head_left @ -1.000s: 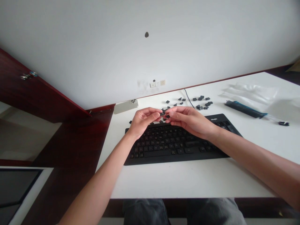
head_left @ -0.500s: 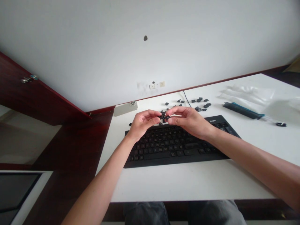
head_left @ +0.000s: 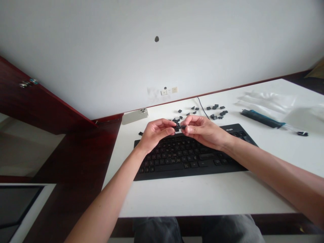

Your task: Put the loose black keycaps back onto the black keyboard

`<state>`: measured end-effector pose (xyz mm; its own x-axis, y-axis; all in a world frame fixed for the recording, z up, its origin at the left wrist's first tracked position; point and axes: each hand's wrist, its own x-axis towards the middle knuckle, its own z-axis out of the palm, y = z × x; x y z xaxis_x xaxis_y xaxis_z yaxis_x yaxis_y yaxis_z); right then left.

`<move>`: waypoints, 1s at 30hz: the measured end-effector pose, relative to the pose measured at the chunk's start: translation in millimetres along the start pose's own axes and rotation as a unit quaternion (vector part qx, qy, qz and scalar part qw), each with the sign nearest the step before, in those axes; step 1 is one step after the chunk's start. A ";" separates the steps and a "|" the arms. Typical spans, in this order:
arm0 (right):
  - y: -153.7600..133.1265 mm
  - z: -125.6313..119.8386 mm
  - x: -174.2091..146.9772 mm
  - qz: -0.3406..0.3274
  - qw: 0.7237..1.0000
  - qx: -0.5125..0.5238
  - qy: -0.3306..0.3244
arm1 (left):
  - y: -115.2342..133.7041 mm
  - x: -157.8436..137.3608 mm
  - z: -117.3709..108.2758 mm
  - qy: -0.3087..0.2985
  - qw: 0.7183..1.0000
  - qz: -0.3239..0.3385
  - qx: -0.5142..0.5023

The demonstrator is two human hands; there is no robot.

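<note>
Just over the far edge of a black keyboard (head_left: 174,168), my two hands face each other with their fingertips close together. My left hand (head_left: 158,132) is closed in a pinch on a small black keycap (head_left: 176,128). Between the thumb and forefinger of my right hand (head_left: 199,130) is another small black keycap (head_left: 183,127), nearly touching the first. Several loose keycaps (head_left: 215,117) lie on the table beyond the keyboard. My hands and wrists hide part of the keyboard's upper rows.
On the white table (head_left: 202,195), a phone (head_left: 135,116) lies at the back left. A dark rolled pouch (head_left: 262,118) and clear plastic bags (head_left: 268,101) lie at the right. A cable (head_left: 201,106) runs toward the wall, which has sockets (head_left: 174,90).
The keycap in my right hand has turned and shifted slightly right, pinched closer by the fingertips. My left hand stays almost in place. The view has shifted slightly.
</note>
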<state>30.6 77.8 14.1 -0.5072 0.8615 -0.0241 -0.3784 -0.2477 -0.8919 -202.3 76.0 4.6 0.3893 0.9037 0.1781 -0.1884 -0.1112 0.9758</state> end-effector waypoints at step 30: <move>-8.2 -2.9 -1.7 -0.004 0.999 -0.031 -0.018 | 6.5 0.1 1.4 0.019 1.000 0.000 0.018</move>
<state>36.8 79.6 20.1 -0.5321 0.8467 -0.0007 -0.3357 -0.2117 -0.9179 -202.2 74.8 11.1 0.3541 0.9191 0.1729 -0.1547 -0.1248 0.9800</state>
